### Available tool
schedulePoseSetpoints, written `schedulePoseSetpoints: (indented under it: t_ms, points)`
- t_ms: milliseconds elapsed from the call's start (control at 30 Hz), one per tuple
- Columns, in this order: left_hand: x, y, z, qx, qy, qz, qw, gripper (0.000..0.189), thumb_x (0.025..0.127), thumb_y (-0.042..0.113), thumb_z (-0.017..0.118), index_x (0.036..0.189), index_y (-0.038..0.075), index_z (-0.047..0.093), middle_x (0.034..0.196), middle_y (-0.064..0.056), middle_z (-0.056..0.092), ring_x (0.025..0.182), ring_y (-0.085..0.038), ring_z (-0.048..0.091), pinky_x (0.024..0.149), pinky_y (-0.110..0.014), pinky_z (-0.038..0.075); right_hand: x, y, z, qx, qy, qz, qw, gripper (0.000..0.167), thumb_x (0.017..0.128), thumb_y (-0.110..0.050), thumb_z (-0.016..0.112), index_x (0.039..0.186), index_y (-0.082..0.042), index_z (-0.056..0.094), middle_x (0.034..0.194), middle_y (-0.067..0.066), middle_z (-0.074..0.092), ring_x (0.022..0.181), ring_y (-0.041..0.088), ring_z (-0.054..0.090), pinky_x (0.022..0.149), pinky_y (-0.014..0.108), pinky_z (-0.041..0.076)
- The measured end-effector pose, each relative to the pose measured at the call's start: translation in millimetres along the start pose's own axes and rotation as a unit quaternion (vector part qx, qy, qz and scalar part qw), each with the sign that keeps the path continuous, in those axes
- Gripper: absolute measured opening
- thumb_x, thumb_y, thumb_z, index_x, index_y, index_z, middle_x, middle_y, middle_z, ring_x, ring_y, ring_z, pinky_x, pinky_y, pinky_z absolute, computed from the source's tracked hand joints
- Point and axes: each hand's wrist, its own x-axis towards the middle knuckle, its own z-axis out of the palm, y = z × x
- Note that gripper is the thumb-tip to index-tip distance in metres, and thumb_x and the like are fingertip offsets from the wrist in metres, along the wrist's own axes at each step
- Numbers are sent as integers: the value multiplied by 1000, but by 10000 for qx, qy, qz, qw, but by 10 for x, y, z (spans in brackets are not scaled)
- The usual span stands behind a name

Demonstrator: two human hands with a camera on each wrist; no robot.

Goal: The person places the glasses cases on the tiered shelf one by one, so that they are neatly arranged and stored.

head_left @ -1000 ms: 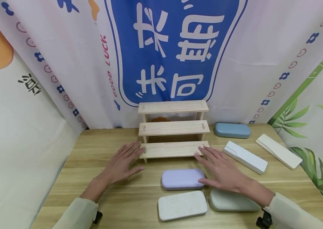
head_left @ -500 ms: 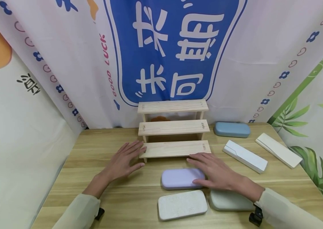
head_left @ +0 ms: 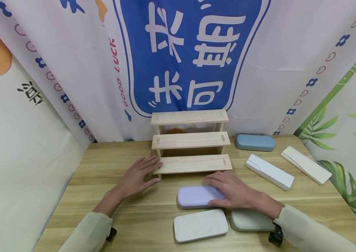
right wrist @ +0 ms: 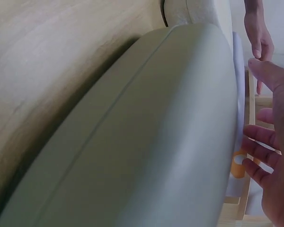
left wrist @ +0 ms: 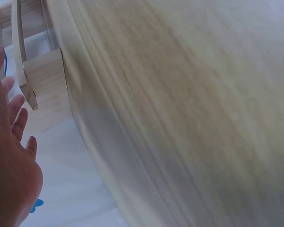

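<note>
At the left, on the wooden table (head_left: 102, 178), the left hand (head_left: 137, 177) lies palm down with its fingers extended and grasps nothing; its fingertips reach the left end of the lowest shelf of the stand (head_left: 193, 164), while its thumb points right, apart from the other fingers. The stand has three stepped pale-wood shelves, all running left to right, with the patterned curtain (head_left: 102, 105) behind it.

Just in front of the lowest shelf, the lilac case (head_left: 196, 196) lies flat on the table. Its left part is bare; its right part sits beneath the right hand (head_left: 229, 190). That hand's thumb is at the near long side and its bent fingers are at the far one, so the case's right end comes between them. Whether they clasp it or only bracket it, I cannot tell; in the right wrist view thumb and fingers stand well apart. The case's long axis runs left to right, nearly parallel to the shelves, its left end pointing away from the right hand.

Nearer the person, the speckled white case (head_left: 200, 225) lies just in front of the lilac one, its right end angled slightly farther away. Beside it, partly under the right wrist, is the grey-green case (head_left: 251, 221). Farther right lie the blue case (head_left: 255, 142) near the curtain, the slim white box (head_left: 270, 172) and the cream case (head_left: 306, 164), the last two set diagonally.
</note>
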Motion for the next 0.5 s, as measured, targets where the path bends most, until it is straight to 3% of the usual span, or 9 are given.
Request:
schedulePoseSetpoints:
  t_ms: [500]
  points:
    - [29, 1, 33, -52, 239, 194, 9995, 59, 96, 35, 79, 147, 9, 64, 158, -15, 54, 146, -38, 50, 122, -64, 33, 25, -9, 67, 315, -430, 204, 9984, 67, 92, -57, 77, 138, -9, 68, 134, 5, 69, 121, 20, 64, 97, 42, 57]
